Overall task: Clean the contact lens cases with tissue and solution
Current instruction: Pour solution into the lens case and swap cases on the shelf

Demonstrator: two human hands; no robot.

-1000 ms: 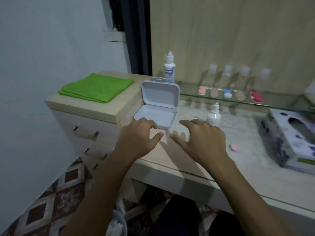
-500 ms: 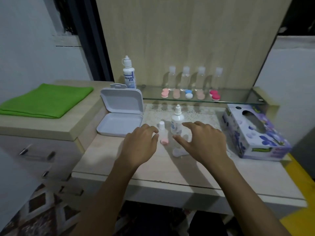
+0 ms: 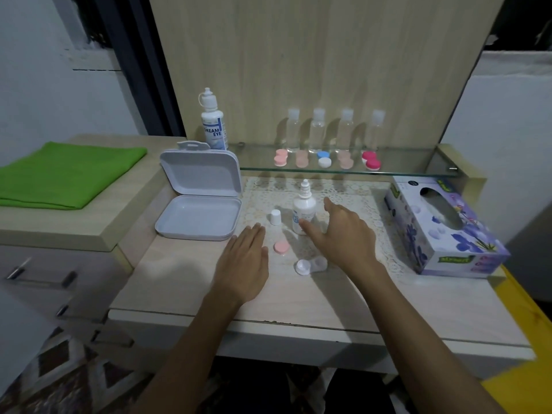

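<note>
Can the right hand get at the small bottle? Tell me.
Probably yes. The right hand is open beside the small bottle, thumb and forefinger spread either side of it, with nothing between them.

On the bench (image 3: 298, 297), the open box (image 3: 197, 218) lies left, tissue box (image 3: 442, 231) right, solution bottle (image 3: 303, 212) between; lens case (image 3: 310, 265) before it.

Left hand (image 3: 243, 265): lying flat, palm down, fingers straight and together (holding nothing).
Right hand (image 3: 343, 237): reaching forward, fingers spread and loosely extended, thumb pointing left.
Forearms: both stretching forward, bare.
</note>
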